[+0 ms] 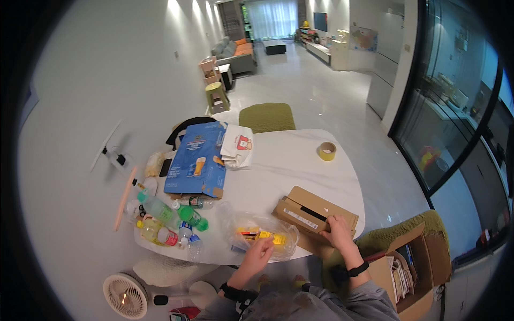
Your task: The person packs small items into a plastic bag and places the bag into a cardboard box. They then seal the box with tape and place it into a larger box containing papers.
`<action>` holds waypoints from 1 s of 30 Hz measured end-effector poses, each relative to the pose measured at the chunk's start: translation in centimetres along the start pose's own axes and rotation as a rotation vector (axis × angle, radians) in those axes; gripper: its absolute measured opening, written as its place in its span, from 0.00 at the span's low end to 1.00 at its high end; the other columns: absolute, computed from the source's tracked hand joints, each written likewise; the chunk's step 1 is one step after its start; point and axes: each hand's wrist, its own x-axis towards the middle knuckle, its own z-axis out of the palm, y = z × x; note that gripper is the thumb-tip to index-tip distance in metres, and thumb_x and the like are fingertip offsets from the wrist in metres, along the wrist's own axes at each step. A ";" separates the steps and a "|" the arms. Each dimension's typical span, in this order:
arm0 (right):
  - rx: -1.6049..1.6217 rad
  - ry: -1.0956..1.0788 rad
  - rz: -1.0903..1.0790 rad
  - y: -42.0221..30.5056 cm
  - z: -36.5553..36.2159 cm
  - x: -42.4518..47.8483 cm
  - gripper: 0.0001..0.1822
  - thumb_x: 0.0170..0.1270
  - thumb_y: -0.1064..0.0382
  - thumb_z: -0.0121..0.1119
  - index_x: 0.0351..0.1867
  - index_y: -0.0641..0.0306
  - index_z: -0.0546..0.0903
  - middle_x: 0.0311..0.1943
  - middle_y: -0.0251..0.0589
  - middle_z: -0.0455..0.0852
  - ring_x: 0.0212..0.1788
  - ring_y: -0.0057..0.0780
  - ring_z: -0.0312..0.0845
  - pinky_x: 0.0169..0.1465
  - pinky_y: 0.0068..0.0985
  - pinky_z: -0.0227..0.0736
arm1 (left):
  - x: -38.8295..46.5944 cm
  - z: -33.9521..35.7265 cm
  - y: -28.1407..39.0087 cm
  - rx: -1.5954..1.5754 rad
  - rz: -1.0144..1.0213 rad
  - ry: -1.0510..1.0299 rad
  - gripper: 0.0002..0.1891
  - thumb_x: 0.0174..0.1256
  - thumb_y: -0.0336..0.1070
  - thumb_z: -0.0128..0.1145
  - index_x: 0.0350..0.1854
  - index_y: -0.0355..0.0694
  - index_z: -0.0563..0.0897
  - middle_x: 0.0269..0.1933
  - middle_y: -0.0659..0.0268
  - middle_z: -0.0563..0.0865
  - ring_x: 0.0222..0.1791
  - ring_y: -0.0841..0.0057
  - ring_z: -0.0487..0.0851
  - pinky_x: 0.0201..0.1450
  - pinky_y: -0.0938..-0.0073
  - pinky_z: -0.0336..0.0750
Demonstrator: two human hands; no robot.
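Note:
My right hand (338,232) rests on the front edge of a brown cardboard box (317,210) near the table's right front, thumb below and fingers on top. A white label and a dark strip show on the box. My left hand (259,253) is over the near side of a clear plastic bag (289,228) with yellow packages (273,237) in it; whether its fingers pinch the bag I cannot tell. A brown cardboard flap lies between the box and the table's front edge. A roll of yellowish tape (327,151) stands farther back on the white table (281,160).
Several plastic bottles (160,210) crowd the table's left front. Behind them lie a flattened blue carton (196,160), a white paper bag (237,146) and a black phone (165,167). An open cardboard box with papers (419,261) sits on a green-covered chair at right. A fan (125,296) stands lower left.

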 end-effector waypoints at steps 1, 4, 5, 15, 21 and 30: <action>0.016 0.033 -0.043 -0.4 -0.9 -0.1 0.14 0.44 0.63 0.67 0.31 0.60 0.76 0.32 0.41 0.75 0.39 0.41 0.73 0.42 0.33 0.68 | 1.5 -0.2 0.3 -0.028 0.069 0.019 0.15 0.63 0.32 0.54 0.50 0.34 0.73 0.43 0.56 0.78 0.43 0.70 0.80 0.42 0.74 0.75; -0.108 0.096 -0.084 -2.3 -3.4 -1.5 0.09 0.46 0.66 0.63 0.24 0.58 0.72 0.28 0.37 0.73 0.34 0.37 0.73 0.37 0.32 0.67 | 4.5 -2.7 1.8 0.105 0.155 0.056 0.18 0.61 0.32 0.55 0.53 0.34 0.71 0.48 0.55 0.75 0.48 0.68 0.77 0.45 0.72 0.75; -0.159 0.140 -0.113 -2.6 -3.9 -2.0 0.09 0.46 0.66 0.62 0.24 0.58 0.71 0.27 0.36 0.73 0.33 0.36 0.73 0.36 0.32 0.66 | 5.7 -3.3 2.2 0.060 0.156 0.070 0.19 0.61 0.32 0.55 0.53 0.34 0.71 0.48 0.55 0.75 0.48 0.68 0.77 0.46 0.72 0.75; -0.417 0.341 -0.177 -6.0 -4.4 -5.2 0.07 0.42 0.66 0.55 0.21 0.56 0.68 0.23 0.35 0.68 0.30 0.31 0.70 0.35 0.27 0.65 | 12.7 -1.5 7.8 0.428 0.165 -0.243 0.52 0.51 0.51 0.63 0.67 0.26 0.44 0.63 0.36 0.59 0.63 0.44 0.60 0.64 0.57 0.59; -0.507 0.304 -0.258 -8.3 -4.1 -5.1 0.05 0.44 0.65 0.53 0.21 0.55 0.68 0.23 0.34 0.69 0.32 0.29 0.71 0.47 0.27 0.70 | 12.7 1.6 6.7 0.447 0.091 -0.224 0.60 0.45 0.47 0.68 0.67 0.28 0.35 0.62 0.36 0.56 0.60 0.43 0.62 0.60 0.57 0.64; -0.421 0.410 -0.204 -7.3 -2.2 -5.7 0.08 0.43 0.66 0.59 0.25 0.56 0.72 0.37 0.36 0.78 0.45 0.33 0.75 0.56 0.34 0.67 | 12.5 1.3 3.1 0.215 0.293 0.005 0.55 0.46 0.32 0.62 0.67 0.30 0.32 0.59 0.39 0.62 0.54 0.44 0.70 0.54 0.58 0.71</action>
